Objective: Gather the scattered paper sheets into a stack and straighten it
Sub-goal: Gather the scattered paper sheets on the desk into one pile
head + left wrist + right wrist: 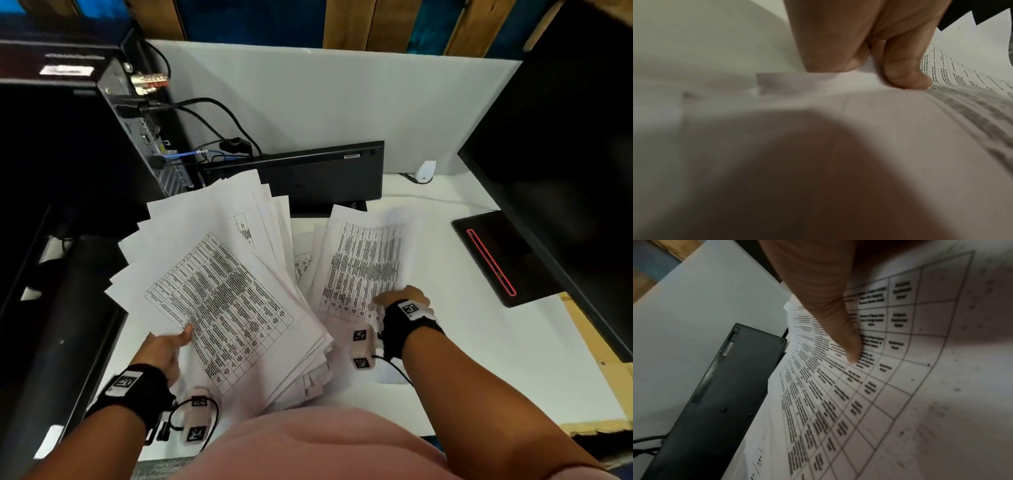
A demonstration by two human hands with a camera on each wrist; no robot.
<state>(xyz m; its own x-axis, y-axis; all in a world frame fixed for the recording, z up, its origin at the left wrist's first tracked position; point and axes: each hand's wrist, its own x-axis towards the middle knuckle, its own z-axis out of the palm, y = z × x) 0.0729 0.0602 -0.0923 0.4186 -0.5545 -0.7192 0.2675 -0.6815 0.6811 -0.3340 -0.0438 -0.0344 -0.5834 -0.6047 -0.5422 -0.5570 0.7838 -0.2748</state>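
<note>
A thick fan of white printed sheets [219,274] is lifted over the left part of the white desk [462,359]. My left hand [168,349] grips it at the near-left edge, thumb on top and fingers underneath. The left wrist view shows the thumb [906,69] pressing on the top sheet [900,113]. To the right, a printed table sheet [363,260] is raised, and my right hand [397,301] pinches its near-right corner. In the right wrist view the thumb [830,305] lies on that sheet [900,386]. More sheets [303,263] lie between the two bunches.
A black keyboard [322,174] stands on edge behind the papers, also visible in the right wrist view [715,394]. A computer tower [137,130] with cables is at back left. A monitor [565,154] and its base [493,257] take up the right side.
</note>
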